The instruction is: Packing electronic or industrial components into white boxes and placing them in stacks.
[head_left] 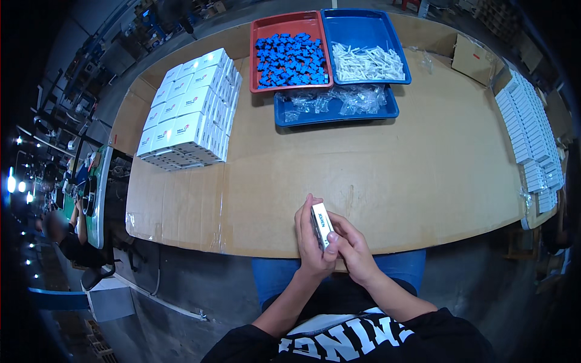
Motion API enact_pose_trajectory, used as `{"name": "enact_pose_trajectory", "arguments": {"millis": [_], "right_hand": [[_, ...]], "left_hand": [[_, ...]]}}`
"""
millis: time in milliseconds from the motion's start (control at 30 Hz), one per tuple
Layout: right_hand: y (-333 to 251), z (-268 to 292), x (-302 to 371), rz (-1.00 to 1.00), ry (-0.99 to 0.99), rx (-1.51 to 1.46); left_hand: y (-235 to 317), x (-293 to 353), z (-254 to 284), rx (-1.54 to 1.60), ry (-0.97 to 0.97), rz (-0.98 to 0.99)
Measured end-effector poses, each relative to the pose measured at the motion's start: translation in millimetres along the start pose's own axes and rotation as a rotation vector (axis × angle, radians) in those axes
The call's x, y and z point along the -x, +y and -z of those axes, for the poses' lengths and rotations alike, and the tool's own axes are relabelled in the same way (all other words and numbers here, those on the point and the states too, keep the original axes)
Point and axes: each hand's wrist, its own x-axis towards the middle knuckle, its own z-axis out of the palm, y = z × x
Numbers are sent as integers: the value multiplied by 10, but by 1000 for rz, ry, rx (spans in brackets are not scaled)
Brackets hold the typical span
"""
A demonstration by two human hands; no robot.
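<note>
My forearms reached up and inward, wrists close together, over the near edge of the cardboard-covered table. My left hand lay along the left side of a small white box, fingers pointing away from me. My right hand curled in from the right, its thumb on the box's near end. Both hands gripped it (snugly, fingers wrapped around).

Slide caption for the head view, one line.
Left hand and right hand hold a small box; beyond lie stacked white boxes and three loaded trays.
</note>
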Motion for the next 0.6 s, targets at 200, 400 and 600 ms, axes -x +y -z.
{"name": "enact_pose_trajectory", "arguments": {"millis": [200, 400, 600], "right_hand": [[30, -81, 21, 21, 36, -12], [35, -125, 74, 63, 28, 59], [112, -145, 139, 161, 38, 195]], "left_hand": [[10, 1, -26, -125, 82, -174], [-39, 54, -46, -48, 147, -164], [-38, 122, -20, 18, 122, -112]]}}
